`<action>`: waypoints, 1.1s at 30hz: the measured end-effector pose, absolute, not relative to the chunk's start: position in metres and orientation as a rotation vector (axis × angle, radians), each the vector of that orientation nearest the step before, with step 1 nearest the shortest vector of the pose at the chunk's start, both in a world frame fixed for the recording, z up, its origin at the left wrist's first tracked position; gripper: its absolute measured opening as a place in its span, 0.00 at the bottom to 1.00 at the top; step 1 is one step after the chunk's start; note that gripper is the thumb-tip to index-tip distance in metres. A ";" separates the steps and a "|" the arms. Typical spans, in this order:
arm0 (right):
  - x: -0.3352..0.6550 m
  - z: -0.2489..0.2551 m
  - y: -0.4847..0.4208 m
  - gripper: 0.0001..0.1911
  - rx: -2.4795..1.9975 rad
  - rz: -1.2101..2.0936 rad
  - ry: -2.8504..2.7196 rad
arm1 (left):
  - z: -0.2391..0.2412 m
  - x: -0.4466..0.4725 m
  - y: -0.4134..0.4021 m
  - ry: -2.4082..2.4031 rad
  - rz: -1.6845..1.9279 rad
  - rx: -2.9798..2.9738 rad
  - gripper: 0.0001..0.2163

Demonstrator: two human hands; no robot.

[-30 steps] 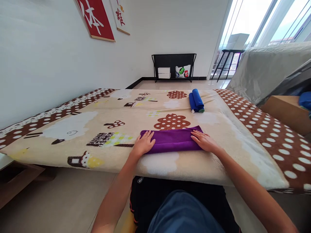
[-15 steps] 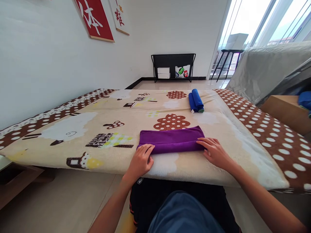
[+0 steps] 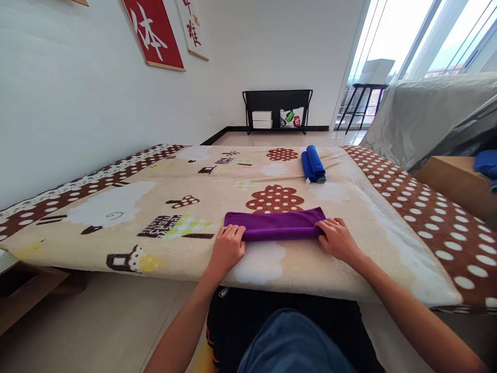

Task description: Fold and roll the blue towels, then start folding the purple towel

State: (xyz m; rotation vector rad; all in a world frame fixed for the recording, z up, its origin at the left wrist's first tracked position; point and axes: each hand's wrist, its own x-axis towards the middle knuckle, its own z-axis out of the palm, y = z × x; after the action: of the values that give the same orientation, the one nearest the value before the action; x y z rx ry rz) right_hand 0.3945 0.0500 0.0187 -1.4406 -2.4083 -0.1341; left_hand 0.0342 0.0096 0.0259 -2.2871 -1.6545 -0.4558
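Note:
A purple towel (image 3: pixel 276 226) lies across the near part of the bed, its front edge rolled into a thick strip and its back part flat. My left hand (image 3: pixel 230 246) is closed around the left end of the roll, fingers curled over the top. At the right end, my right hand (image 3: pixel 337 237) grips the roll the same way, thumb underneath. Farther back on the blanket rests a blue rolled towel (image 3: pixel 312 165) with a small white tag, touched by neither hand.
A cream blanket (image 3: pixel 171 254) with sheep and house patterns covers the bed. On the right stand a cardboard box (image 3: pixel 446 181) with blue cloth and a sheeted bulky object (image 3: pixel 427 114). A black rack (image 3: pixel 277 98) is by the far wall; a wooden piece (image 3: pixel 31 295) sits lower left.
Both hands have curled tighter around the ends of the purple towel. Its front roll has turned slightly away from me, and the flat part behind it is narrower.

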 end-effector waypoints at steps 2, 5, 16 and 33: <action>0.397 0.023 0.049 0.14 -1.479 -0.042 -2.416 | 0.034 0.036 0.008 -1.662 -0.390 -2.300 0.11; 0.399 0.025 0.050 0.14 -1.529 0.028 -2.400 | 0.044 0.039 0.008 -1.635 -0.329 -2.290 0.08; 0.344 0.026 0.038 0.29 -1.145 -0.017 -2.427 | 0.035 0.085 0.018 -1.384 -0.543 -2.489 0.21; 0.412 0.001 0.045 0.28 -1.181 -0.019 -2.421 | 0.015 0.009 0.000 -1.538 -0.552 -2.393 0.22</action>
State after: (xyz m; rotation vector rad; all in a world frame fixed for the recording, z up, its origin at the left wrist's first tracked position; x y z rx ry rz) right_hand 0.4117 0.0450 0.0012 -1.1813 -2.4212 -0.0193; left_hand 0.0091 0.0000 0.0145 -2.3933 -1.5381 -0.5518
